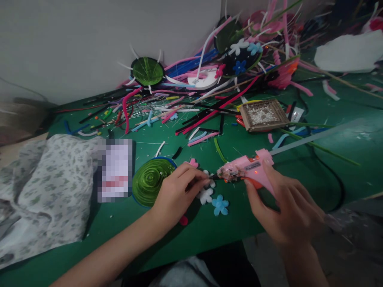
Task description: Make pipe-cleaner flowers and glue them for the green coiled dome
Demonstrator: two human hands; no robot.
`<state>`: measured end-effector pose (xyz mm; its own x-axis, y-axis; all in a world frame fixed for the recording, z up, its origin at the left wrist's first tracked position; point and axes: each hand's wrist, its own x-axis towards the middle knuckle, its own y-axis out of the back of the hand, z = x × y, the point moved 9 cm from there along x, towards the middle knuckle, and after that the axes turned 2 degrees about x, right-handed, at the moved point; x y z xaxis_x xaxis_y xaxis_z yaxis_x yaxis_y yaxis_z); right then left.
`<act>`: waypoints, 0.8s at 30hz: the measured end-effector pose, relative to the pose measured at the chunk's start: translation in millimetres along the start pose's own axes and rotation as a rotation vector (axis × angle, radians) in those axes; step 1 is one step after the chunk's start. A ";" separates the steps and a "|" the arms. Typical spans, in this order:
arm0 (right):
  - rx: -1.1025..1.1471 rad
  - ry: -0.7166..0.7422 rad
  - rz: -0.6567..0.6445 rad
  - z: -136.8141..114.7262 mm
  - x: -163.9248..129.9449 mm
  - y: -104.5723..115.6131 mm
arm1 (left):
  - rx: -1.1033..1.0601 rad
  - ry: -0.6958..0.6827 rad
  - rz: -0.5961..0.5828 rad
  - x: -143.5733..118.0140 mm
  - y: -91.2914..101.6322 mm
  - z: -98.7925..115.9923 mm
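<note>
Head view: right hand (287, 207) grips the glue gun (248, 169) at frame centre. Left hand (176, 191) pinches a flower (211, 182), nozzle touching it, beside the green disc (149, 180).

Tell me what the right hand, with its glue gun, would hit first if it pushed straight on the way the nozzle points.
Probably the left hand's fingertips: the pink glue gun in the right hand points left at them, just above the white felt flower.

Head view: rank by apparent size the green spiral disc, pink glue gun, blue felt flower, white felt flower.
1. Green spiral disc and pink glue gun, held in the right hand: look alike, and both are partly covered by hands, so unranked.
2. Blue felt flower and white felt flower: about equal, clearly smallest.
</note>
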<state>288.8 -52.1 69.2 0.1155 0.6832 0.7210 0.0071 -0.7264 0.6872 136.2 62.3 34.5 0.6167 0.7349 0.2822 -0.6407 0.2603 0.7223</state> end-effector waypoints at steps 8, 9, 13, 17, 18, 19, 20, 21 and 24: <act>-0.009 -0.002 0.010 0.6 1.2 0.8 | -0.006 -0.006 -0.007 -0.1 2.7 1.0; -0.008 -0.002 0.009 0.3 1.4 0.4 | 0.012 -0.011 -0.013 -0.5 3.2 2.4; 0.000 0.000 0.003 -0.4 1.4 -0.6 | 0.182 -0.199 -0.026 -11.0 6.7 25.0; 0.007 -0.007 -0.009 0.4 1.2 -1.3 | 0.418 -0.411 -0.055 -31.7 2.2 46.5; 0.010 -0.007 -0.013 0.4 1.2 -1.5 | 0.460 -0.418 -0.059 -34.8 0.9 47.0; 0.013 -0.008 -0.014 0.5 1.3 -1.5 | 0.492 -0.413 -0.064 -36.8 -0.3 46.4; 0.013 -0.008 -0.012 0.5 1.5 -1.2 | 0.518 -0.405 -0.071 -38.1 -1.7 45.3; 0.011 -0.006 -0.010 0.3 1.7 -1.0 | 0.539 -0.398 -0.084 -38.8 -3.7 43.9; -0.002 -0.004 -0.001 -0.5 2.4 -0.3 | 0.577 -0.376 -0.122 -38.3 -9.0 39.7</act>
<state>288.6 -50.1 70.8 0.1196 0.6836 0.7200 0.0056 -0.7257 0.6880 136.5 7.0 42.3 0.8521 0.4277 0.3017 -0.2757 -0.1230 0.9533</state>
